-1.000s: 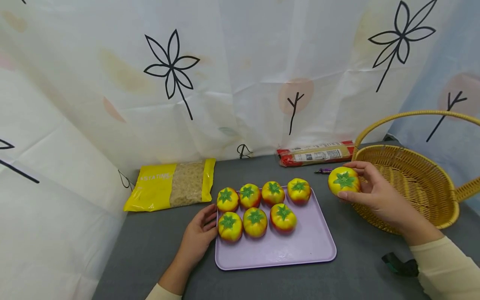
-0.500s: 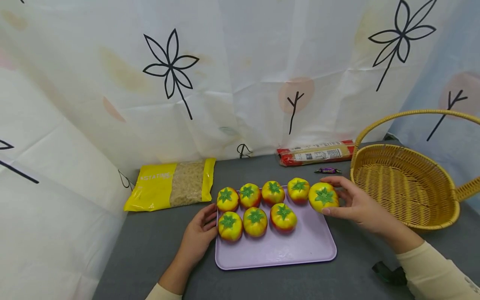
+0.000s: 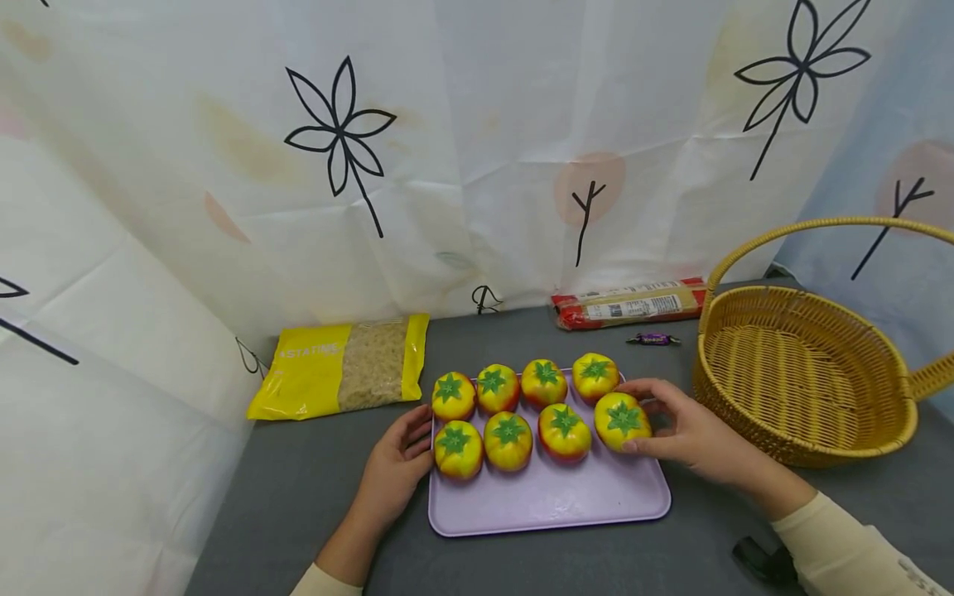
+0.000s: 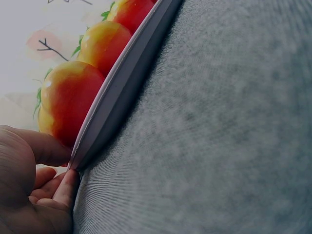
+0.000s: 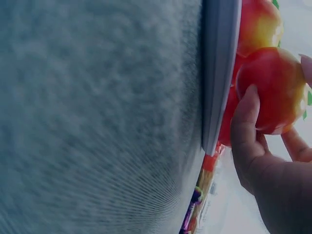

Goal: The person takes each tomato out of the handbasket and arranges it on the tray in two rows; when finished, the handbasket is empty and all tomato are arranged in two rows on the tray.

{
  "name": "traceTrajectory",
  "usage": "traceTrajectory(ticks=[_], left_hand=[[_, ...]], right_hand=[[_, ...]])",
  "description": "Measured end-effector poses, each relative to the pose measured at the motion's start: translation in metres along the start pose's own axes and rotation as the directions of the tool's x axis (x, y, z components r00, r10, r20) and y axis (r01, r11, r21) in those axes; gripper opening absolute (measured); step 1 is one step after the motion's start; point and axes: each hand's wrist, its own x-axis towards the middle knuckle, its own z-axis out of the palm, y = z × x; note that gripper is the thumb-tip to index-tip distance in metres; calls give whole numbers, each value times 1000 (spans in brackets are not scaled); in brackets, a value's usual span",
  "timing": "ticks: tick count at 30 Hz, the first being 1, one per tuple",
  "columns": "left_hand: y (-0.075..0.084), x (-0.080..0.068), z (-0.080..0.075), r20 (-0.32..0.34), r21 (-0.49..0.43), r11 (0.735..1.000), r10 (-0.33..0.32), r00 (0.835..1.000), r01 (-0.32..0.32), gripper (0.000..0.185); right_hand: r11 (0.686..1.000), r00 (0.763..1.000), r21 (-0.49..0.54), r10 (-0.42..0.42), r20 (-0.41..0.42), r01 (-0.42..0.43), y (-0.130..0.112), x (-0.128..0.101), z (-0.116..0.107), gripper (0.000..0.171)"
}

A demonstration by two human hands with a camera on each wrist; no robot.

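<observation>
My right hand (image 3: 681, 426) holds a yellow-red tomato (image 3: 622, 420) with a green star-shaped calyx over the right side of a lilac tray (image 3: 551, 505). In the right wrist view, fingers curl round the red underside of this tomato (image 5: 270, 90). Several similar tomatoes (image 3: 508, 441) stand in two rows on the tray, calyxes up; the held one lines up with the front row. At the tray's left edge, my left hand (image 3: 395, 463) grips the rim. The left wrist view shows its thumb (image 4: 48, 148) over the tray rim (image 4: 102, 97) and fingers below.
A yellow wicker basket (image 3: 790, 364) with a tall handle stands at the right. Behind the tray lie a red-ended noodle pack (image 3: 633, 305) and a purple wrapped candy (image 3: 653, 339). A yellow bag (image 3: 339, 368) lies back left. Patterned cloth (image 3: 462, 149) hangs behind the grey table.
My right hand has carried the tomato left and nearer, from beside the basket to over the tray's right side, in front of the back-row tomato. The left hand has stayed put.
</observation>
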Motion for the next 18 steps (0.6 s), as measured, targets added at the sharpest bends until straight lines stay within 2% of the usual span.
traceTrajectory(ticks=[9,18], left_hand=[[-1,1,0,-1,9,1000,-8,1000,8,66],[-2,1,1,-12,18,1000,-8,1000,8,66]], right_hand=[[993,998,-102,66,22,-63,2,3,5,70],[982,998,-178,56,-13,-58,-4,3,4,69]])
